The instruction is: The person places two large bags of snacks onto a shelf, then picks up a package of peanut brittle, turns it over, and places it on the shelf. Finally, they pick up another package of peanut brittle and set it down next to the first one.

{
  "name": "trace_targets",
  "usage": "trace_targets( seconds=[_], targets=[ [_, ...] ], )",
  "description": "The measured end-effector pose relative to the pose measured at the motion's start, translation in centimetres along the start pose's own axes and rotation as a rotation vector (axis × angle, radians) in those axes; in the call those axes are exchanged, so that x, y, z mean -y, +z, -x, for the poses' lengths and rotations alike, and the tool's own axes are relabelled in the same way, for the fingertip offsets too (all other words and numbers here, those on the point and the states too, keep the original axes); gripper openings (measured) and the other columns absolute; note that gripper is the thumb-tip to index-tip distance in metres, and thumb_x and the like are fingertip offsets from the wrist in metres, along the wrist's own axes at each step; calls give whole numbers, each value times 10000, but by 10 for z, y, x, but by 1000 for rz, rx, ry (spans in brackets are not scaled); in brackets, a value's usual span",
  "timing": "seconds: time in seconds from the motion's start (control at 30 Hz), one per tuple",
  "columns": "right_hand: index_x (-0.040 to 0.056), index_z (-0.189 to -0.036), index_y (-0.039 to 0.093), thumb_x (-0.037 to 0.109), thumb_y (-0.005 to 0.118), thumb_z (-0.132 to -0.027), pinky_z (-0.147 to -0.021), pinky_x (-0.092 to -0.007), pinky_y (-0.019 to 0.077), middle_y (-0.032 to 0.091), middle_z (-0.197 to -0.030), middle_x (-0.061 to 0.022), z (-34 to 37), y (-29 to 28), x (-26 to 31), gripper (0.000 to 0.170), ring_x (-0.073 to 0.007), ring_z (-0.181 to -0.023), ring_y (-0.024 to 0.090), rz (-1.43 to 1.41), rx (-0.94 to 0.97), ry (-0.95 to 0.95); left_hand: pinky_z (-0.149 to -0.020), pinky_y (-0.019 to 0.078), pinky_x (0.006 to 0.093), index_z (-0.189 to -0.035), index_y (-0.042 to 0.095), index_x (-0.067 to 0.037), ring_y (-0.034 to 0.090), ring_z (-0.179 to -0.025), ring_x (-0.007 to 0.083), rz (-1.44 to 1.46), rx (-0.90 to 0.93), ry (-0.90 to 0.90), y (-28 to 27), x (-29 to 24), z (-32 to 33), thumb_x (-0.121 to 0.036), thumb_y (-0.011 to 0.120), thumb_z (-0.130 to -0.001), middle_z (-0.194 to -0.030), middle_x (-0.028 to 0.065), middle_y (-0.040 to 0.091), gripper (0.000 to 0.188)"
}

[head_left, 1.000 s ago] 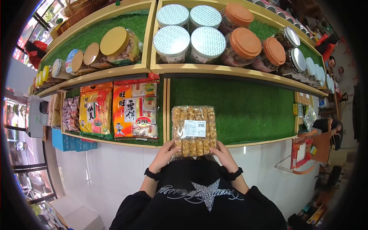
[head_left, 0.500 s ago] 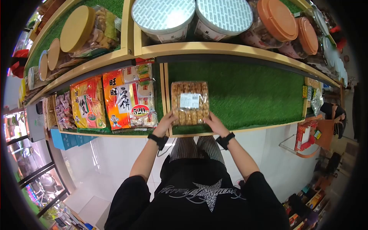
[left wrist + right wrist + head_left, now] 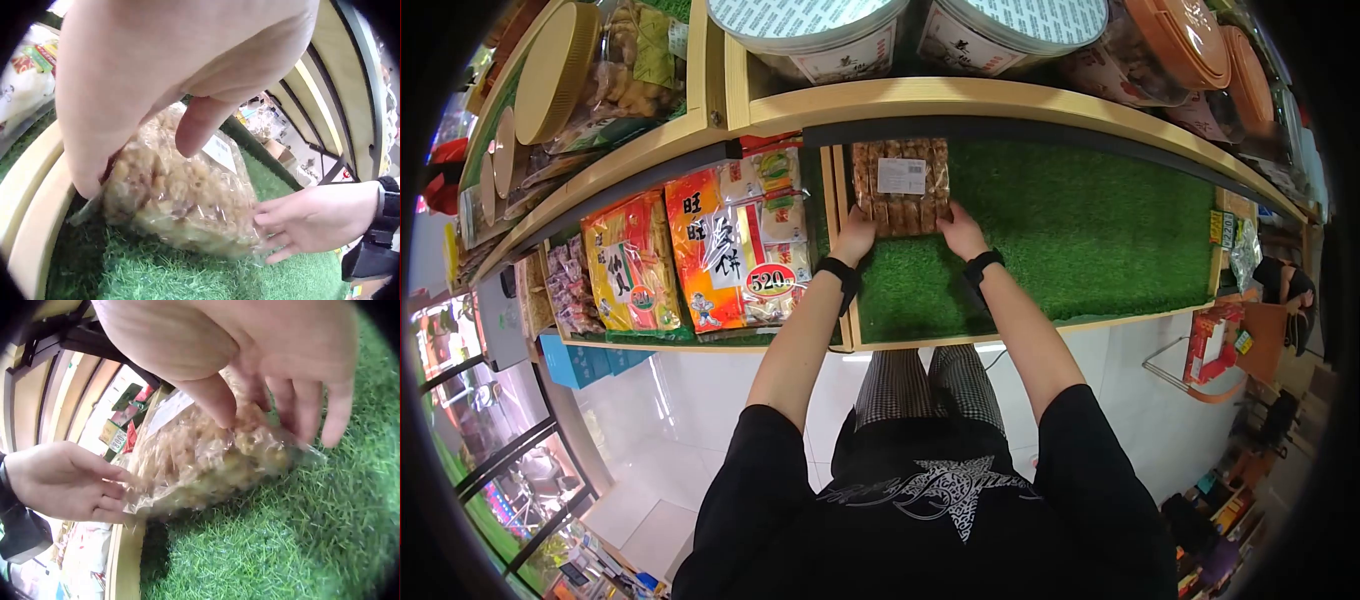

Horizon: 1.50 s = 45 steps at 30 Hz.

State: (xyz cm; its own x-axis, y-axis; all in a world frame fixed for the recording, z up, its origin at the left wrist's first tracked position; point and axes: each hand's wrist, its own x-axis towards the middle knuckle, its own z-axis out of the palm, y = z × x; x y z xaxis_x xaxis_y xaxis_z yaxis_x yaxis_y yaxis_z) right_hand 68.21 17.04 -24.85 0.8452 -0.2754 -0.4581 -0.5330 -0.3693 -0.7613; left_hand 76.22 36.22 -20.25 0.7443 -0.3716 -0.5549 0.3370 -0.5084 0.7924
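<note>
A clear-wrapped pack of brown, lumpy snack bars (image 3: pixel 902 214) lies over the green turf at the back left of the lower shelf bay, white label up. At its left near corner, my left hand (image 3: pixel 855 238) holds the side, and my right hand (image 3: pixel 962 236) holds the right side. From the left wrist, the left thumb (image 3: pixel 199 125) presses on the wrapped top. The right wrist view has the right thumb (image 3: pixel 215 403) on top and the fingers along the far side. The pack's near edge sits close over the turf there.
Left of a wooden divider (image 3: pixel 840 300) stand large orange rice cracker bags (image 3: pixel 740 250) and a yellow bag (image 3: pixel 632 270). The upper shelf's wooden edge (image 3: pixel 1000 92) overhangs the back, with big lidded tubs (image 3: pixel 810 40) on it. Green turf (image 3: pixel 1080 230) extends to the right.
Both hands have carried the pack forward from the shelf's front edge to the back left of the bay, beneath the upper shelf. The head view has moved closer to the shelves.
</note>
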Motion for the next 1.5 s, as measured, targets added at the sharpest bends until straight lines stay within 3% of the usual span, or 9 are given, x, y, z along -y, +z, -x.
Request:
trace_targets(
  seconds=[0.2,0.23,0.3,0.33,0.4,0.47,0.7,1.03,1.5],
  targets=[
    [-28,-1282,264,211,540,-783,-907,-376,365,429,-1186,-267,34,12,-11,619,-373,-1095,428,43,-168,-167,-946,315,325,-1295,210,63,402,-1151,325,64,-209,259,18,81,14,-133,494,-783,-1235,244,403,618],
    [-44,-1277,263,201,541,-781,-936,-370,343,393,-1220,-276,52,7,-12,619,-375,-1129,398,71,-180,-162,-1021,196,293,-1305,192,67,233,-1270,244,143,-113,131,14,76,36,-83,480,-804,-1356,222,245,598],
    [-47,-1273,276,194,553,-774,-971,-369,306,380,-1241,-267,86,-6,-24,620,-367,-1159,373,64,-83,-35,-800,368,221,-1286,270,56,459,-905,132,186,-16,62,5,71,82,-114,495,-831,-997,60,479,535],
    [-56,-1261,294,201,562,-770,-969,-358,307,370,-1252,-267,102,-12,-35,616,-348,-1170,373,-7,14,79,-879,354,270,-1277,275,64,467,-1023,211,260,-33,-41,3,80,100,-124,504,-802,-1109,157,485,560],
    [-52,-1153,422,214,573,-773,-740,-319,431,549,-914,-163,142,-20,-58,488,-263,-842,542,-5,8,110,-828,386,259,-1220,378,66,489,-930,175,296,-41,-93,-7,97,132,-167,493,-832,-1036,103,515,467],
    [6,-1094,484,219,569,-785,-648,-297,439,552,-758,-87,188,-29,-65,384,-202,-704,541,-61,-24,81,-652,394,194,-1148,478,13,509,-758,83,439,-16,-186,-16,85,167,-207,487,-834,-892,25,575,383],
    [30,-1033,541,163,540,-813,-678,-247,443,594,-799,-62,284,-50,-33,257,-130,-729,555,-182,-207,150,-805,403,252,-1174,450,-9,534,-972,144,487,156,-253,-9,57,197,-185,454,-849,-1039,86,574,370],
    [-9,-992,537,145,551,-782,-707,-318,462,592,-868,-147,322,-99,-6,261,-256,-809,582,-193,-508,-86,-898,364,277,-1173,440,16,500,-1035,186,98,591,194,81,-81,191,-192,475,-865,-1103,133,545,374],
    [14,-994,553,158,555,-786,-688,-299,467,603,-874,-138,464,-182,-144,253,-223,-776,595,-397,-845,184,-889,371,270,-1134,477,27,514,-1004,170,49,777,230,272,-156,244,-164,490,-852,-1061,124,563,341]
  ],
)
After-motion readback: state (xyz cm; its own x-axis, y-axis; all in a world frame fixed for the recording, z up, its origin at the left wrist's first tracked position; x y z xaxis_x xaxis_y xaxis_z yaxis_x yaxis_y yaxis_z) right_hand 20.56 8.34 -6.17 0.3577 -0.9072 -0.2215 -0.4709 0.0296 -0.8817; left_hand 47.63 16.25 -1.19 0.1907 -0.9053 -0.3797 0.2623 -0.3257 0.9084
